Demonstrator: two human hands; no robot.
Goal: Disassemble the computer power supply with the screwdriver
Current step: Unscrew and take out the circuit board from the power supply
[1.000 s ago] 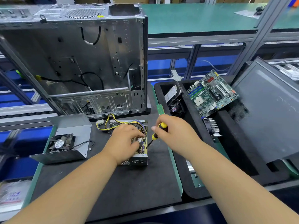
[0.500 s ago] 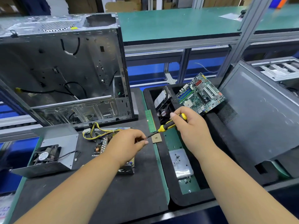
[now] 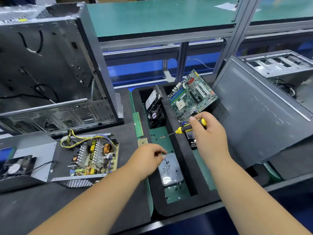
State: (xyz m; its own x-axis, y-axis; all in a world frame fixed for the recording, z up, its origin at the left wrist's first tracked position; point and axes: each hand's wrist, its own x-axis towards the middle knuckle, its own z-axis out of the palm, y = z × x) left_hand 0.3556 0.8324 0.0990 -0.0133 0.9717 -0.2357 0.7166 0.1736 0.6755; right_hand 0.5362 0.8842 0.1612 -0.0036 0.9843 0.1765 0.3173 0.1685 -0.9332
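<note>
The open case (image 3: 50, 73) stands at the back left. In front of it, on the black mat (image 3: 50, 206), lies the power supply (image 3: 91, 156), its lid off and its board bare. Right of it is the foam tray (image 3: 179, 160). The right hand (image 3: 208, 133) grips the screwdriver (image 3: 184, 128) over the tray, fingers curled round the handle. The left hand (image 3: 147, 158) hovers over a clear screw box (image 3: 171, 170), fingertips pressed together; I cannot tell if they pinch something.

Yellow-and-black screwdriver (image 3: 189, 127), yellow and black wires (image 3: 74, 138) on the power supply (image 3: 91, 158), its copper-orange coil (image 3: 106, 148), green motherboard (image 3: 191, 95), black foam tray (image 3: 176, 167), green bench top (image 3: 160, 16), grey case panel (image 3: 262, 112)
</note>
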